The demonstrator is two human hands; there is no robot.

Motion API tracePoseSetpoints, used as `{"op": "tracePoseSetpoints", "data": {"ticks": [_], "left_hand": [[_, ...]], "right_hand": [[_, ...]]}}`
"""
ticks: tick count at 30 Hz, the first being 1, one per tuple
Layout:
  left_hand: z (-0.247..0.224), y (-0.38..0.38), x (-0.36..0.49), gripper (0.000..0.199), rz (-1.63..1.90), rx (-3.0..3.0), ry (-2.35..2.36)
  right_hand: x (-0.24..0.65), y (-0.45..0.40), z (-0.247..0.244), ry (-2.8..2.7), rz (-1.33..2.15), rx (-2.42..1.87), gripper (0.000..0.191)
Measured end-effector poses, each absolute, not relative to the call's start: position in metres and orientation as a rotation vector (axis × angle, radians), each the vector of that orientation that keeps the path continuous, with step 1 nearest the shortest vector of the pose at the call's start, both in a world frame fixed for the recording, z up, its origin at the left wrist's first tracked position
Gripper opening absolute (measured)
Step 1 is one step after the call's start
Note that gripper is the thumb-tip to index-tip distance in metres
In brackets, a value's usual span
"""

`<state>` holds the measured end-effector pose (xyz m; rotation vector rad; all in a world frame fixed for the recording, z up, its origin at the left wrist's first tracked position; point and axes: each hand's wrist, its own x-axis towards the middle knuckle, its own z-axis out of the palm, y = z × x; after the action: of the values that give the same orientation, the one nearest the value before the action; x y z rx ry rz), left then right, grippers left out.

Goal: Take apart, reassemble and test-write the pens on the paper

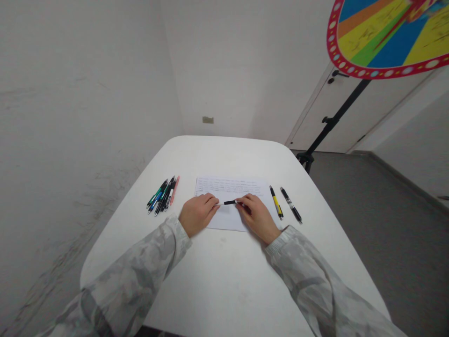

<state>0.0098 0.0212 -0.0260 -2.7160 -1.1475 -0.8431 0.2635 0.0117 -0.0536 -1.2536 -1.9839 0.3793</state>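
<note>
Between my two hands a thin pen [229, 202] with a black middle section is held level, above a sheet of paper [224, 220] that carries lines of handwriting on its upper part. My left hand [199, 213] pinches the pale left end of the pen. At the other end, the fingers of my right hand [257, 216] close on it, and they hide its tip. Just right of the paper lie a yellow and black pen [276, 203] and a black and silver pen [291, 205].
A bunch of several pens [162, 196] lies on the left of the white table [224, 281], a pink one [174, 190] at its edge. Walls stand behind and to the left. A colourful wheel [386, 37] on a black stand [336, 117] is at the right, before a door.
</note>
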Motion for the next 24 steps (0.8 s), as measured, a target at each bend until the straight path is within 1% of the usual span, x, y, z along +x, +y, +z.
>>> {"op": "tracePoseSetpoints", "data": {"ticks": [5, 10, 15, 24], "left_hand": [[-0.027, 0.022, 0.007, 0.020, -0.839, -2.709, -1.153], [-0.029, 0.023, 0.006, 0.019, -0.851, -2.695, -1.155], [-0.029, 0.023, 0.007, 0.018, -0.826, -2.697, -1.161], [-0.027, 0.022, 0.007, 0.020, -0.831, -2.707, -1.130]], "right_hand": [[0.267, 0.010, -0.050, -1.824, 0.448, -1.233, 0.014], [0.268, 0.004, -0.041, -1.621, 0.504, -1.108, 0.011], [0.267, 0.000, -0.036, -1.641, 0.515, -1.039, 0.009], [0.267, -0.001, -0.036, -1.671, 0.528, -1.041, 0.010]]}}
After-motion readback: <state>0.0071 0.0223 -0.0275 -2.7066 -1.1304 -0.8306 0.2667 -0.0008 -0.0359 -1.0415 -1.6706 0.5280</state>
